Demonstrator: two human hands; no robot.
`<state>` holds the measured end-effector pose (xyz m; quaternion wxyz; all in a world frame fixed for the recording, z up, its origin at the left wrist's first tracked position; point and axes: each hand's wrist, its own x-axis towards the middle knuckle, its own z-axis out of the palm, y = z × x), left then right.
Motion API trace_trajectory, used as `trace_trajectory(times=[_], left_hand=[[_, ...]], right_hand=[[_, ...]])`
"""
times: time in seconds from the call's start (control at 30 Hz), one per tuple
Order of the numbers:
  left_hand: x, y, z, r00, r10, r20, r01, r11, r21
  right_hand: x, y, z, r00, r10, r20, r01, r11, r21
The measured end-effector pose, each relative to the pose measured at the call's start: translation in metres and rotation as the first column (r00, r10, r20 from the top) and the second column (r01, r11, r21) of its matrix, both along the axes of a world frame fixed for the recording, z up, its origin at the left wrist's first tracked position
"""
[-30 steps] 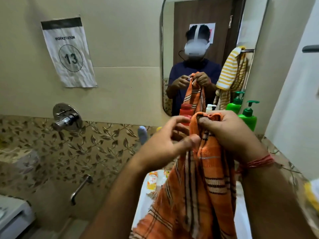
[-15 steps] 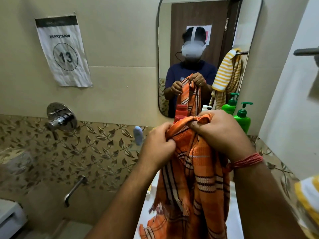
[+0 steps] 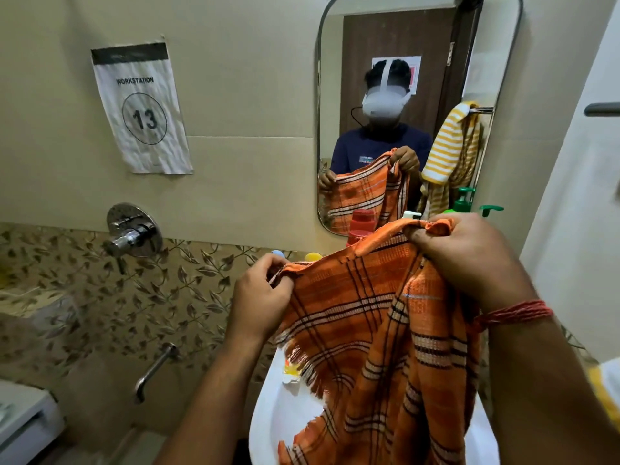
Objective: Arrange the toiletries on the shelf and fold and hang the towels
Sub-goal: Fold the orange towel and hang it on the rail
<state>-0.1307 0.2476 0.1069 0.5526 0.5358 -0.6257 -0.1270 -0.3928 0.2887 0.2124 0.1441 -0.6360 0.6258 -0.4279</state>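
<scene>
Both hands hold the orange checked cotton towel (image 3: pixel 362 317) spread above the white ceramic sink (image 3: pixel 278 417). The left hand (image 3: pixel 260 297) pinches one top corner and the right hand (image 3: pixel 469 260) grips the other, higher, before the wall mirror (image 3: pixel 503 95).

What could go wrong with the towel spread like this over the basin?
1. The orange checked towel is held only by its top edge, left hand and right hand pinching it; a slip likely drops it into the white basin.
2. Its fringed edge hangs just above a small item in the basin and may drag it.
</scene>
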Motion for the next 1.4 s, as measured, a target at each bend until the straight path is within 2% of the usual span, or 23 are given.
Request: trace_trajectory(times=[0.17, 0.33, 0.43, 0.5, 0.53, 0.6, 0.67, 0.7, 0.77, 0.83, 0.9, 1.0, 1.03, 1.1, 1.2, 1.33, 1.4], left_hand=[[0.004, 0.000, -0.001, 0.999, 0.004, -0.048, -0.006, 1.000, -0.029], [0.011, -0.002, -0.004, 0.987, 0.152, -0.055, -0.157, 0.983, -0.100], [0.014, -0.005, -0.006, 0.986, 0.119, -0.114, -0.129, 0.988, -0.088], [0.014, -0.005, -0.006, 0.989, 0.032, -0.143, -0.039, 0.998, -0.045], [0.014, -0.004, -0.007, 0.987, -0.056, -0.150, 0.055, 0.998, -0.008], [0.006, 0.002, -0.008, 0.957, -0.284, -0.060, 0.288, 0.954, 0.081], [-0.013, 0.007, -0.013, 0.878, -0.470, 0.091, 0.451, 0.876, 0.173], [-0.025, 0.009, -0.016, 0.841, -0.522, 0.143, 0.490, 0.847, 0.207], [-0.049, 0.010, -0.024, 0.831, -0.529, 0.170, 0.493, 0.844, 0.211], [-0.062, 0.008, -0.029, 0.852, -0.518, 0.075, 0.499, 0.848, 0.179], [-0.065, 0.005, -0.030, 0.845, -0.528, -0.087, 0.535, 0.831, 0.148], [-0.059, -0.005, -0.030, 0.771, -0.554, -0.313, 0.615, 0.775, 0.144], [-0.057, -0.008, -0.030, 0.743, -0.579, -0.336, 0.651, 0.742, 0.161], [-0.056, -0.012, -0.032, 0.725, -0.625, -0.289, 0.685, 0.698, 0.209], [-0.058, -0.014, -0.042, 0.791, -0.568, -0.227, 0.609, 0.766, 0.205], [-0.049, -0.018, -0.065, 0.919, -0.281, -0.276, 0.345, 0.913, 0.219], [-0.036, -0.018, -0.068, 0.926, -0.162, -0.341, 0.238, 0.952, 0.194]], right_hand=[[0.005, -0.003, -0.002, 1.000, 0.000, 0.007, -0.001, 1.000, 0.026], [0.004, -0.007, -0.006, 1.000, -0.017, 0.001, 0.017, 0.998, 0.059], [0.003, -0.008, -0.009, 0.999, -0.035, 0.002, 0.035, 0.999, 0.035], [0.004, -0.010, -0.009, 0.999, -0.042, -0.002, 0.042, 0.999, 0.029], [0.005, -0.010, -0.010, 0.999, -0.038, -0.001, 0.038, 0.999, 0.032], [0.007, -0.011, -0.010, 1.000, -0.029, -0.002, 0.029, 0.999, 0.034], [0.011, -0.012, -0.010, 1.000, -0.020, -0.007, 0.020, 0.999, 0.033], [0.013, -0.012, -0.009, 1.000, -0.013, -0.010, 0.013, 0.999, 0.032], [0.017, -0.011, -0.009, 1.000, 0.001, -0.025, 0.000, 1.000, 0.028], [0.019, -0.010, -0.009, 0.999, 0.017, -0.033, -0.016, 0.999, 0.030], [0.018, -0.008, -0.010, 0.999, 0.034, -0.034, -0.033, 0.999, 0.035], [0.015, -0.006, -0.010, 0.999, 0.047, -0.025, -0.046, 0.998, 0.041], [0.014, -0.006, -0.011, 0.999, 0.049, -0.023, -0.048, 0.998, 0.040], [0.013, -0.006, -0.012, 0.998, 0.053, -0.019, -0.053, 0.998, 0.038], [0.011, -0.006, -0.013, 0.999, 0.052, -0.013, -0.052, 0.998, 0.034], [0.003, -0.004, -0.014, 1.000, 0.013, 0.019, -0.013, 1.000, 0.024], [-0.001, -0.003, -0.015, 1.000, -0.002, 0.026, 0.001, 1.000, 0.029]])
